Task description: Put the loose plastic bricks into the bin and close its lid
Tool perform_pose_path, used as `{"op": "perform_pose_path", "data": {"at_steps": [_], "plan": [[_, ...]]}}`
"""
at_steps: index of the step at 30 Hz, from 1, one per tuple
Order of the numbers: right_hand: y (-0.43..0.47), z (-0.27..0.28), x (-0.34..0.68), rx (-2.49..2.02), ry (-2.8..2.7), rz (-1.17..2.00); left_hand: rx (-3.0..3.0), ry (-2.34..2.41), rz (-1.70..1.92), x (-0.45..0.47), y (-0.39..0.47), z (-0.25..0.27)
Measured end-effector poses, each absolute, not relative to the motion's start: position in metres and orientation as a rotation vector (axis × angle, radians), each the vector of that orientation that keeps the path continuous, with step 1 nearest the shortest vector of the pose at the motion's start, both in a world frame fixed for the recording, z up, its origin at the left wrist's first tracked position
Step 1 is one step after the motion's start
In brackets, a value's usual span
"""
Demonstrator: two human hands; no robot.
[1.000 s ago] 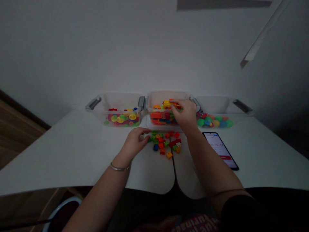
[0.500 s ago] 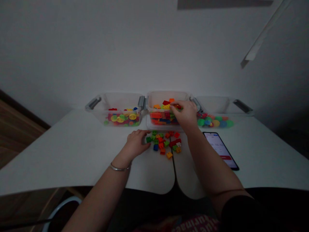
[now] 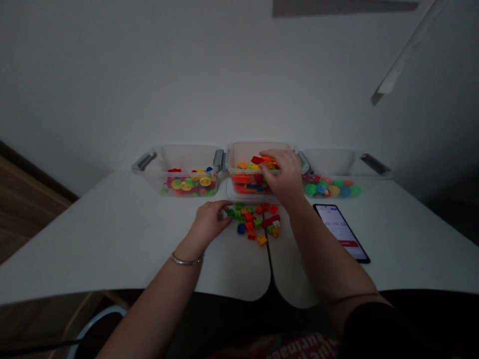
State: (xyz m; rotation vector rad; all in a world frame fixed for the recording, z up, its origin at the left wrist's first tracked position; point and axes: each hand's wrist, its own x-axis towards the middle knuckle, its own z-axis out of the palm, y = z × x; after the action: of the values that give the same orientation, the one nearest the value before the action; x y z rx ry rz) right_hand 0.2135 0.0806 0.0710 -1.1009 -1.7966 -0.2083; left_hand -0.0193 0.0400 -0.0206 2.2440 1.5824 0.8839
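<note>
My left hand, with a bracelet on its wrist, rests at the left edge of a pile of small toy bricks. Its thumb and forefinger close around a green brick. Over the middle clear plastic box is my right hand, thumb and fingers apart, just above the bricks inside. Orange, red and yellow bricks show near its fingertips. The palm hides part of the box's right side.
A clear box with colourful round pieces stands on the left. Another clear box on the right contains round pieces. A lit phone lies right of my right forearm. A gap divides the white table.
My right hand's fingers have spread apart over the middle box after being pinched together. My left thumb has drawn in toward the green brick, which has shifted slightly.
</note>
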Motion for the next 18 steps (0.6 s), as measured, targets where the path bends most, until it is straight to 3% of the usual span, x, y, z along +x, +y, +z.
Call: {"op": "perform_pose_path", "data": {"at_steps": [7, 12, 18], "plan": [[0.063, 0.077, 0.197, -0.858, -1.969, -0.14, 1.798, 1.414, 1.297, -0.01, 0.039, -0.019], [0.062, 0.066, 0.186, -0.752, -2.148, 0.06, 1.77, 1.356, 1.399, -0.009, 0.04, -0.012], [0.069, 0.056, 0.18, -0.938, -2.287, 0.273, 1.762, 1.329, 1.401, -0.008, 0.04, -0.01]]}}
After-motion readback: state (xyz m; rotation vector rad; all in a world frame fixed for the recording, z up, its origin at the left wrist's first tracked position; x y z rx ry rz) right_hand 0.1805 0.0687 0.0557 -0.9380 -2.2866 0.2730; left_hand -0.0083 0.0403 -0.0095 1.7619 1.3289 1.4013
